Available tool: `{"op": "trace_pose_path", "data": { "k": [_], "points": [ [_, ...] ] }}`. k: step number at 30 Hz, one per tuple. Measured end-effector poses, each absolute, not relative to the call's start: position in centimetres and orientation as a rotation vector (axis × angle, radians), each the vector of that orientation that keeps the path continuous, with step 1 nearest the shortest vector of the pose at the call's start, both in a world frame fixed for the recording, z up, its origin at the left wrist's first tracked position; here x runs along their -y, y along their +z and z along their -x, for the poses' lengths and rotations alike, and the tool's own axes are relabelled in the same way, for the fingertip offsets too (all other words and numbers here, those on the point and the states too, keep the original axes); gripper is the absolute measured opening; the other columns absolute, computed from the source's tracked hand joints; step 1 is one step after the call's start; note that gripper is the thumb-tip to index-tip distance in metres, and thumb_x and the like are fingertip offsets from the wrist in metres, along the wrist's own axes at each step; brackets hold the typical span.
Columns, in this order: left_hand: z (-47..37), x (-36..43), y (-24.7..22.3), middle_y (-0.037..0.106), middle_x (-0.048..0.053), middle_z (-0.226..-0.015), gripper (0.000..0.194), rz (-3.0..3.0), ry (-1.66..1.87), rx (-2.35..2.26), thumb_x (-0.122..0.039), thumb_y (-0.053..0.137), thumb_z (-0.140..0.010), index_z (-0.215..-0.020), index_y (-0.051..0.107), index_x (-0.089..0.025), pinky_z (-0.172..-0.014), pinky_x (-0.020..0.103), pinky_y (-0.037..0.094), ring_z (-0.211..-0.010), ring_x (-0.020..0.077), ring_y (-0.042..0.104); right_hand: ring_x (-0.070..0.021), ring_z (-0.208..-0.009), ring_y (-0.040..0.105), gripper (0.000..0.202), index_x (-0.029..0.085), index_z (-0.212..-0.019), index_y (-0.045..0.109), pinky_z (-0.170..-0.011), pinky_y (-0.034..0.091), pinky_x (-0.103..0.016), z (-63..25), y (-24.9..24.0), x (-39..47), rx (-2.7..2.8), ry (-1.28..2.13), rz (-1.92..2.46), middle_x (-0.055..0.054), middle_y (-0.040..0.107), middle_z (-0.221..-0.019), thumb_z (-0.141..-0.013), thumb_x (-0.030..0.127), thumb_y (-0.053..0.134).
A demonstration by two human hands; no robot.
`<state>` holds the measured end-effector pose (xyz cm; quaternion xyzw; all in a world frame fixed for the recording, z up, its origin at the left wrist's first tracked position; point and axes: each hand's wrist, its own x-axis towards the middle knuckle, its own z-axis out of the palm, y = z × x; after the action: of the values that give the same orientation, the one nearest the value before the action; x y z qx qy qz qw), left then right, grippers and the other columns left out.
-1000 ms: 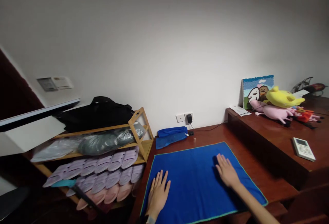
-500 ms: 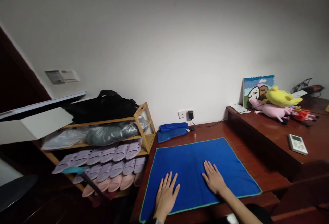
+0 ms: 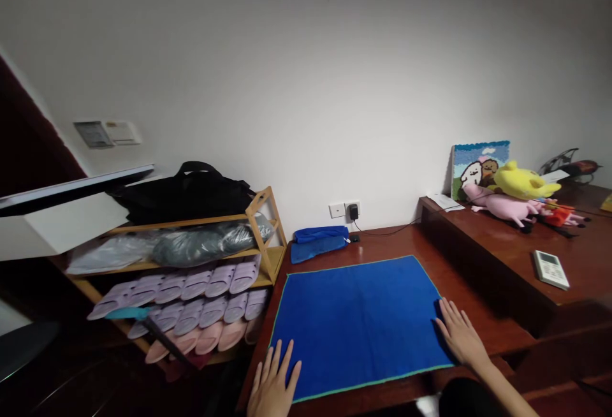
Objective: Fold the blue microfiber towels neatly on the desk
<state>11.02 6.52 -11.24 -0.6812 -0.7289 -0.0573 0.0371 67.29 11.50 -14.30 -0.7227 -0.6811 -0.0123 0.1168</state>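
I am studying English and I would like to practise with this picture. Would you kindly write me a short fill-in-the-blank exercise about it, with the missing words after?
1. The left hand and the right hand both have their palms facing ______.
2. The blue cloth has a border coloured ______.
3. On the wooden rack lies a bag coloured ______.
4. The yellow toy lies over a bigger toy coloured ______.

Missing words: down; green; black; pink.

Both hands spread at the blue cloth's sides, folded blue fabric behind, slippers racked left.
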Motion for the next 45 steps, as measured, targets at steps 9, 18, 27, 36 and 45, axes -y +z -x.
{"op": "trace_pose_path", "data": {
  "k": [9, 18, 27, 36, 45],
  "points": [
    [-10.2, -6.4, -11.4, 0.028, 0.002, -0.172, 0.066, 2.111, -0.158, 2.213, -0.06, 0.033, -0.102, -0.163, 0.033, -0.033, -0.128, 0.055, 0.025, -0.157, 0.0262, 0.031, -0.027, -0.156, 0.032, 0.072, 0.024, -0.163, 0.036, -0.129, 0.028, -0.051, -54.9, -13.2, -9.9, 2.146, 0.148, 1.788, -0.005, 0.034, -0.168, -0.105, 0.064, 0.023],
    [-9.2, -6.3, -12.1, 0.028, -0.001, -0.172, 0.066, 2.098, -0.154, 2.193, -0.062, 0.031, -0.102, -0.163, 0.03, -0.035, -0.128, 0.056, 0.024, -0.158, 0.0261, 0.031, -0.0306, -0.156, 0.033, 0.075, 0.021, -0.158, 0.047, -0.127, 0.027, -0.054, -62.6, -16.5, -10.4, 2.04, 0.009, 2.024, -0.008, 0.039, -0.166, -0.1, 0.061, 0.022],
    [-9.4, -6.2, -12.0, 0.028, 0.002, -0.172, 0.067, 2.105, -0.147, 2.209, -0.062, 0.03, -0.103, -0.163, 0.03, -0.032, -0.128, 0.055, 0.025, -0.158, 0.0269, 0.029, -0.0296, -0.156, 0.033, 0.082, 0.01, -0.159, 0.044, -0.126, 0.029, -0.052, -69.4, -18.5, -10.8, 1.904, -0.074, 2.213, -0.011, 0.039, -0.166, -0.097, 0.056, 0.016],
    [-10.0, -5.9, -10.5, 0.027, 0.003, -0.17, 0.065, 2.116, -0.107, 2.225, -0.055, 0.036, -0.101, -0.161, 0.038, -0.029, -0.128, 0.056, 0.024, -0.157, 0.0273, 0.031, -0.0315, -0.153, 0.039, 0.075, 0.014, -0.154, 0.051, -0.124, 0.033, -0.056, -69.3, -18.8, -10.7, 1.917, -0.138, 2.145, -0.012, 0.046, -0.163, -0.097, 0.053, 0.023],
    [-12.2, -9.6, -10.0, 0.042, 0.004, -0.166, 0.06, 2.159, -0.358, 2.081, -0.052, 0.037, -0.103, -0.154, 0.053, -0.026, -0.126, 0.05, 0.035, -0.153, 0.0274, 0.041, -0.0338, -0.154, 0.037, 0.073, 0.011, -0.155, 0.05, -0.127, 0.026, -0.056, -62.1, -14.4, -13.0, 1.893, -0.114, 2.039, -0.016, 0.044, -0.163, -0.102, 0.053, 0.023]
  ]
}}
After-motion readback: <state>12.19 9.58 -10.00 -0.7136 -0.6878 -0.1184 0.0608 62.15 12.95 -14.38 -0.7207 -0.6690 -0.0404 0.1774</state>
